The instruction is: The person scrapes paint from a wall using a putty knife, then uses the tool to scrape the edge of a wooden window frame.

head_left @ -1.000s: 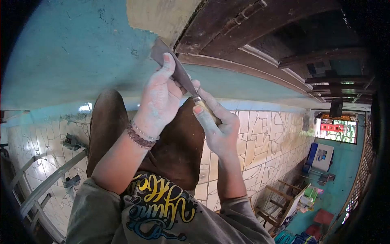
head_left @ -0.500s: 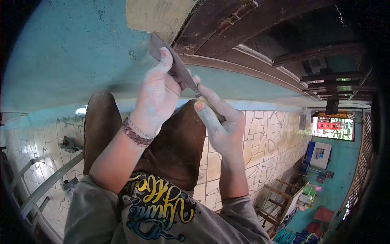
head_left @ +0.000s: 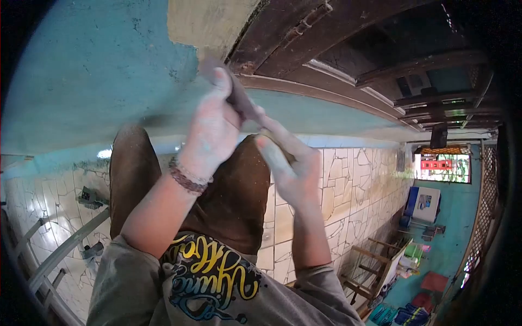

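Note:
A broad-bladed scraper (head_left: pixel 243 102) is held up in front of my knees, blurred by motion. My right hand (head_left: pixel 296 171), dusted with white powder, is closed round its handle, thumb along the top. My left hand (head_left: pixel 211 130), also powdery and with a beaded bracelet at the wrist, grips the blade, its thumb lying on the upper face and its fingers partly hidden behind. In this view the blade's far end overlaps the wall close to the lower corner of a bare cream patch (head_left: pixel 209 24) in the blue paint (head_left: pixel 103 65).
Beside the patch is a dark wooden door frame (head_left: pixel 304 70) with glazed panels. My bent knees (head_left: pixel 231 185) are under my hands. A metal ladder (head_left: pixel 68 250) stands at lower left above the stone-patterned tiles (head_left: pixel 342 190). A wooden stand (head_left: pixel 375 271) and household items are at right.
The scraper blade has blurred and swung slightly, with both hands still on it. My right hand has shifted a little left, and the view has moved slightly.

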A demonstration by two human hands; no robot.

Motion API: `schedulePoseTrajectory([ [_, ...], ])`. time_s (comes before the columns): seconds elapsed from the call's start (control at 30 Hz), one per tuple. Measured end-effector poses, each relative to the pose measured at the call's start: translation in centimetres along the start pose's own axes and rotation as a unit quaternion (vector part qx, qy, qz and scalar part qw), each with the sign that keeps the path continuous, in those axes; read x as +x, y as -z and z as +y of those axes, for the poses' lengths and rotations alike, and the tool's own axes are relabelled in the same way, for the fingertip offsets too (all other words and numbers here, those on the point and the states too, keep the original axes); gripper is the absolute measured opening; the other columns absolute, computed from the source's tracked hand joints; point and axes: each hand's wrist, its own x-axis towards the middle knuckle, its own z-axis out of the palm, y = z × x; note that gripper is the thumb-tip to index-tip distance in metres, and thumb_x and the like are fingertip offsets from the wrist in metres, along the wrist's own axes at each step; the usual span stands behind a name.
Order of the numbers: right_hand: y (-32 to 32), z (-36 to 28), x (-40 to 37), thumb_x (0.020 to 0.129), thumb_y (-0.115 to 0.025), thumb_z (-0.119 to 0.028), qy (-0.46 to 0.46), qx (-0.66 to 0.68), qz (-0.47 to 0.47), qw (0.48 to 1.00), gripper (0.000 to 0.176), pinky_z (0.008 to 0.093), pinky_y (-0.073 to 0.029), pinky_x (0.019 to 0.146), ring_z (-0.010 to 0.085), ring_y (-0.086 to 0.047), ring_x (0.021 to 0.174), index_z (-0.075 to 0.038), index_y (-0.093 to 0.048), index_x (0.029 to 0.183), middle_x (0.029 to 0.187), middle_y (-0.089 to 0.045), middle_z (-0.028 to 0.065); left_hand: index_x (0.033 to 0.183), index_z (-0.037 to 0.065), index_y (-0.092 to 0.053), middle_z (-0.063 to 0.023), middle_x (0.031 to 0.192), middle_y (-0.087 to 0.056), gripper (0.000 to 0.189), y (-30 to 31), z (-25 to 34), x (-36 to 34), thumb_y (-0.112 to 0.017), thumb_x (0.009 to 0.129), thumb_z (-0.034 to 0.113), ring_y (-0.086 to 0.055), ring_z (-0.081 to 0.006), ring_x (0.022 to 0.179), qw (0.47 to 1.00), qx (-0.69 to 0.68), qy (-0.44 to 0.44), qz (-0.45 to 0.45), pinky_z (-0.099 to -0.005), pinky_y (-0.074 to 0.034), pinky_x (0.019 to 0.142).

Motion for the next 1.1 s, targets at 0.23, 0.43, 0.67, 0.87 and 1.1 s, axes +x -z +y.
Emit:
schedulePoseTrajectory([
  [0.23, -0.7, 0.2, -0.1, 0.088, -0.069, -0.011, -0.014, 0.000, -0.009, 1.000, 0.030, 0.0297, -0.053, 0.076, 0.0205, -0.072, 0.085, -0.004, -0.069, 0.116, 0.099, -0.072, 0.0189, 0.110, 0.009, -0.051, -0.0066, 0.089, -0.058, 0.036, 1.0, -0.5, -0.2, -0.049, 0.100, 0.044, -0.059, -0.0217, 0.083, 1.000, -0.008, -0.006, -0.027, -0.0414, -0.050, 0.082],
  [0.43, -0.3, 1.3, -1.1, 0.087, -0.069, -0.011, -0.042, 0.023, -0.013, 0.999, 0.031, 0.0289, -0.052, 0.070, 0.0153, -0.069, 0.075, -0.005, -0.068, 0.118, 0.089, -0.072, 0.0189, 0.105, 0.010, -0.052, -0.0059, 0.089, -0.059, 0.036, 1.5, -0.9, -0.4, -0.051, 0.099, 0.045, -0.059, -0.0209, 0.081, 0.999, 0.025, 0.016, -0.014, -0.0398, -0.049, 0.081],
  [0.67, -2.3, 1.4, -0.8, 0.088, -0.068, -0.011, 0.036, -0.007, -0.019, 0.999, 0.028, 0.0272, -0.052, 0.067, 0.0097, -0.066, 0.073, -0.005, -0.069, 0.116, 0.084, -0.072, 0.0161, 0.090, 0.010, -0.056, -0.0072, 0.078, -0.059, 0.036, 2.5, 0.9, -1.2, -0.047, 0.101, 0.042, -0.058, -0.0227, 0.079, 0.999, 0.038, 0.007, -0.012, -0.0382, -0.047, 0.080],
  [0.87, -1.4, 0.7, -0.1, 0.088, -0.069, -0.013, -0.054, -0.067, -0.033, 0.996, 0.030, 0.0270, -0.052, 0.072, 0.0113, -0.067, 0.080, -0.005, -0.069, 0.117, 0.093, -0.073, 0.0173, 0.095, 0.009, -0.055, -0.0085, 0.080, -0.060, 0.035, 2.9, 0.1, -0.2, -0.050, 0.100, 0.043, -0.057, -0.0248, 0.080, 1.000, 0.008, 0.008, 0.002, -0.0410, -0.046, 0.082],
  [1.1, -2.5, 1.5, -0.8, 0.088, -0.070, -0.012, -0.031, -0.022, -0.002, 0.999, 0.030, 0.0270, -0.053, 0.075, 0.0149, -0.070, 0.084, -0.004, -0.069, 0.117, 0.096, -0.073, 0.0182, 0.095, 0.010, -0.054, -0.0078, 0.081, -0.059, 0.035, 3.5, -0.1, -0.5, -0.047, 0.100, 0.045, -0.057, -0.0250, 0.082, 1.000, 0.011, 0.022, 0.007, -0.0417, -0.046, 0.083],
])
